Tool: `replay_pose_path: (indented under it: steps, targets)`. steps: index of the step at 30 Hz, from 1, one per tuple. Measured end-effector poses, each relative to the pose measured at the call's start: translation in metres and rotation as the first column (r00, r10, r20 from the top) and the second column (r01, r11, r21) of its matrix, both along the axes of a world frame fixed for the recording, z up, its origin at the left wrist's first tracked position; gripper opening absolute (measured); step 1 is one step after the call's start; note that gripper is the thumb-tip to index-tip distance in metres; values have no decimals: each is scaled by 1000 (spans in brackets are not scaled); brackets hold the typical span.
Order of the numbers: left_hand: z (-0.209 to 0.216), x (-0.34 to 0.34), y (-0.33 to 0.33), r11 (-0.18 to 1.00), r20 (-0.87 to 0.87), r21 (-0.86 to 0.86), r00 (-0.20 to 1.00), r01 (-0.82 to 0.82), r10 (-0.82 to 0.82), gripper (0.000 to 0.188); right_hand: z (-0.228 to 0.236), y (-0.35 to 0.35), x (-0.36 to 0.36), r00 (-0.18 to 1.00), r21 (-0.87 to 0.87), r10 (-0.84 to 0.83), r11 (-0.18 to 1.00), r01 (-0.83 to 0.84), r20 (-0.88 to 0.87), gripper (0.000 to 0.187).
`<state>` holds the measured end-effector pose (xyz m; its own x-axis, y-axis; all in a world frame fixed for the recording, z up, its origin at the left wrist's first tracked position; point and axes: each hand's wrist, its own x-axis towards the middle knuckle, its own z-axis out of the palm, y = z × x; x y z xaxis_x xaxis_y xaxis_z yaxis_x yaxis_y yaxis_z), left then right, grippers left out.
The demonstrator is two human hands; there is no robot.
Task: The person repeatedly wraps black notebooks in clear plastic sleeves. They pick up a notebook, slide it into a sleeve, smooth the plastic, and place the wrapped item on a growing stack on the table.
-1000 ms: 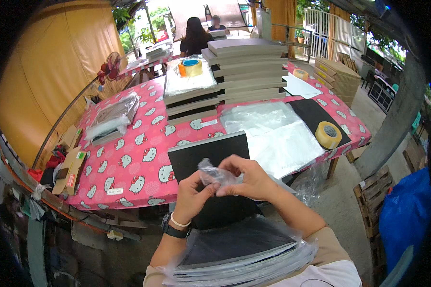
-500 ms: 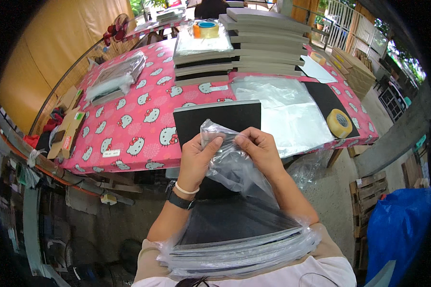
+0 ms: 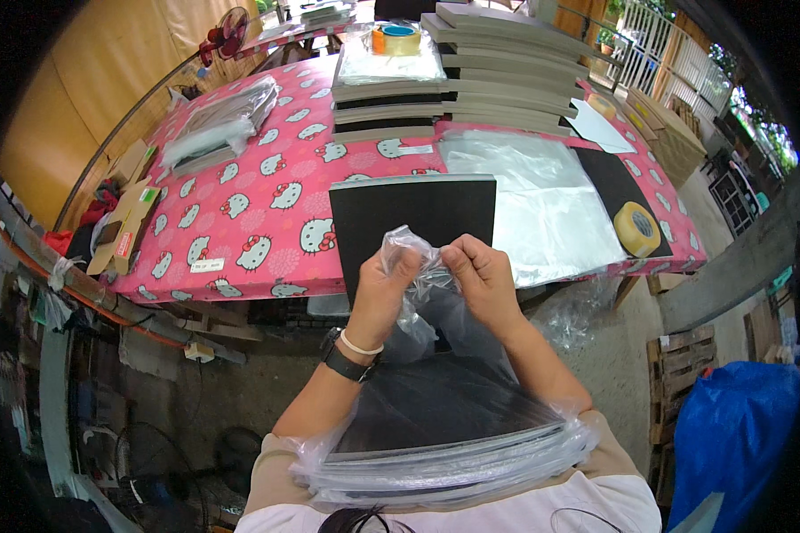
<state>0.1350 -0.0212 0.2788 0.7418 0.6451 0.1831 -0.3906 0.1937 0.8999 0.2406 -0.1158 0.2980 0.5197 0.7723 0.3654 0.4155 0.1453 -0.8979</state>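
Note:
Between my two hands a clear plastic bag (image 3: 404, 242) is bunched up, its edge pinched by thumbs and fingers. My left hand (image 3: 380, 289), with a dark watch and a pale band on its wrist, is closed on one side of the plastic. Close beside it, my right hand (image 3: 482, 282) grips the other side. On my lap lies a stack of flat black pieces in clear plastic (image 3: 444, 404), below the hands. Just beyond the hands, a thick black-covered block (image 3: 413, 206) with a pale edge rests at the table's near edge.
The table has a pink patterned cover (image 3: 267, 213). To the right lie clear plastic sheets (image 3: 542, 204) and a tape roll (image 3: 636, 229) on a black sheet. Tall stacks of thick blocks (image 3: 507, 71) stand at the back. A plastic-wrapped bundle (image 3: 222, 124) sits at left.
The plastic between my hands has been gathered into a tighter bunch, and less of it hangs below the right hand. The whole view has shifted slightly.

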Motion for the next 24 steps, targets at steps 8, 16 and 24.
replay_pose_path:
  steps: [8,16,24]
  targets:
    - [2,-4,2,1000,-22,-1,1000,-7,7,17,-9,7,-2,987,98,51,995,-37,-151,30]
    - [-4,-3,5,994,-20,70,996,83,-82,21,-8,1,-7,993,-36,105,994,-107,-55,29]
    - [-28,-51,51,724,347,-262,762,638,-546,37,8,-9,17,475,468,466,875,-122,-747,22]
